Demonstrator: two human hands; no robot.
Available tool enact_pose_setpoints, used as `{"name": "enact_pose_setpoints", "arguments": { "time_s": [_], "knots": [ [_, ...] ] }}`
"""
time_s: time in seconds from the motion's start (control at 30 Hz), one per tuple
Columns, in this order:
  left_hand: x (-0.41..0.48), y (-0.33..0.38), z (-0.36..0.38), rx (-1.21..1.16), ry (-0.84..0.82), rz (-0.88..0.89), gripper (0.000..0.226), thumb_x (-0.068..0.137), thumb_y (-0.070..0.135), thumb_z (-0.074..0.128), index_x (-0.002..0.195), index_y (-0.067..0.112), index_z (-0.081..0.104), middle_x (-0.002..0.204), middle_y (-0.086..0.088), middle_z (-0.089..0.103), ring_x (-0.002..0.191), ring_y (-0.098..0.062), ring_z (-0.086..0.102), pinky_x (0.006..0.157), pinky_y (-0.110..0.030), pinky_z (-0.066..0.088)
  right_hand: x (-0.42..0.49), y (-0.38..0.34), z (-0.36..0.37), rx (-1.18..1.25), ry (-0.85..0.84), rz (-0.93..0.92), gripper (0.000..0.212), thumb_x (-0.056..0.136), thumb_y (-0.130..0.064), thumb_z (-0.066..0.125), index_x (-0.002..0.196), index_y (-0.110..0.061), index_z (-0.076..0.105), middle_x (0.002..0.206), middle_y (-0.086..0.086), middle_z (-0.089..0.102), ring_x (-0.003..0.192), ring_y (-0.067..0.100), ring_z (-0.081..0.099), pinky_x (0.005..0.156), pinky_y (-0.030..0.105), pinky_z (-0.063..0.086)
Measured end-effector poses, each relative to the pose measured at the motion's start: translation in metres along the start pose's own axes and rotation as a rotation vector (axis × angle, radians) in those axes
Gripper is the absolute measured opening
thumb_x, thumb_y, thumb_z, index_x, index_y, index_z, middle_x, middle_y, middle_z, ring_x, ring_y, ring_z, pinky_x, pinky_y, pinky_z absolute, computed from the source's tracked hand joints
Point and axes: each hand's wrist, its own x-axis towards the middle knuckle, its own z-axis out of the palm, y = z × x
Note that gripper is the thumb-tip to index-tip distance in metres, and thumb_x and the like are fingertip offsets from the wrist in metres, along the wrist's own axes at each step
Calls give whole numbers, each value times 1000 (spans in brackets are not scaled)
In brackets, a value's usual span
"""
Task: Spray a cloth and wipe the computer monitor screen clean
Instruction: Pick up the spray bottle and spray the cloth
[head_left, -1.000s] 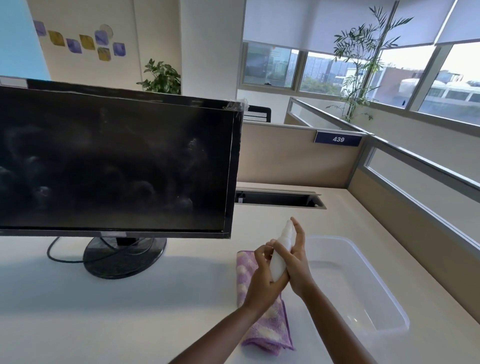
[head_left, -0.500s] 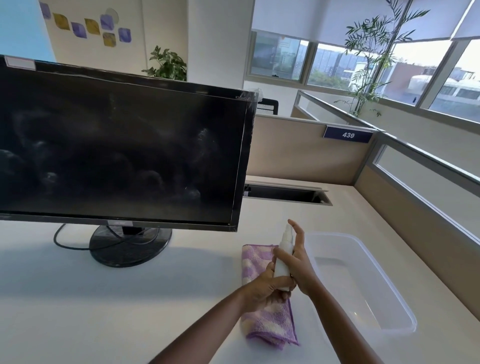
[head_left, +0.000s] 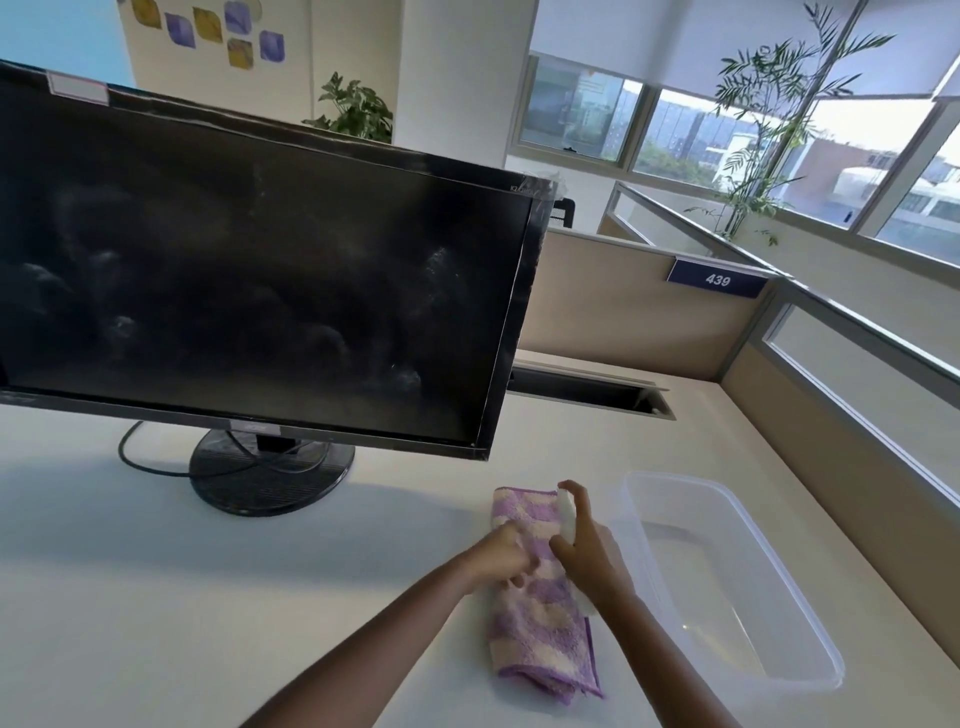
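The left hand (head_left: 498, 558) has come off the spray bottle (head_left: 566, 515) and now rests, fingers curled and blurred, on the left edge of the purple cloth (head_left: 540, 629), which is lying on the desk (head_left: 156, 597); whether it pinches the cloth I cannot tell. Just right of it, the right hand (head_left: 589, 556) grips the spray bottle, forefinger on top, over the cloth's far corner.

an office: cubicle partitions (head_left: 623, 301), desk monitor (head_left: 249, 270).

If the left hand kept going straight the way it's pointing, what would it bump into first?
Most likely the white spray bottle that the right hand holds over the purple cloth. The left hand points toward it, though blur leaves depth unclear.
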Motion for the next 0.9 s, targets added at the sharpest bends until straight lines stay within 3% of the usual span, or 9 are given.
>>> {"name": "enact_pose_setpoints", "arguments": {
  "time_s": [0.1,0.2,0.27,0.33,0.77,0.9],
  "knots": [
    [8,-11,-13,-22,208,-55,40,88,8,45,128,5,41,115,-18,55,103,-33,59,67,-32,50,3,4,1,-114,23,-8,61,85,-10,51,136,-26,23,63,8,54,50,20,47,50,31,42],
    [11,-18,-17,-180,236,-110,23,86,7,41,107,10,49,85,-6,52,72,-19,55,52,-25,38,8,6,0,-171,30,-1,61,90,-16,52,141,-24,18,74,14,63,55,22,54,56,34,52],
    [11,-19,-15,-245,217,-136,16,86,6,37,86,19,46,70,2,46,45,-5,52,53,-23,36,12,9,0,-192,38,9,60,91,-16,50,141,-23,18,77,17,65,59,26,58,59,37,54],
    [12,-20,-13,-277,202,-147,22,86,5,33,77,23,41,66,3,47,35,0,50,55,-21,36,15,10,1,-202,46,21,59,91,-14,48,142,-22,18,78,17,66,61,28,60,61,39,55],
    [12,-20,-14,-378,189,-155,19,91,9,34,77,20,40,70,3,46,28,4,49,54,-21,35,10,21,10,-232,84,35,47,90,-19,51,131,-24,30,73,12,63,59,28,59,57,37,52],
    [9,-18,-12,-388,189,-164,18,90,9,35,77,20,39,70,0,46,49,-9,48,54,-22,37,5,27,5,-111,41,121,49,87,-17,54,129,-19,30,77,12,59,62,27,56,62,35,49]
  ]
}}
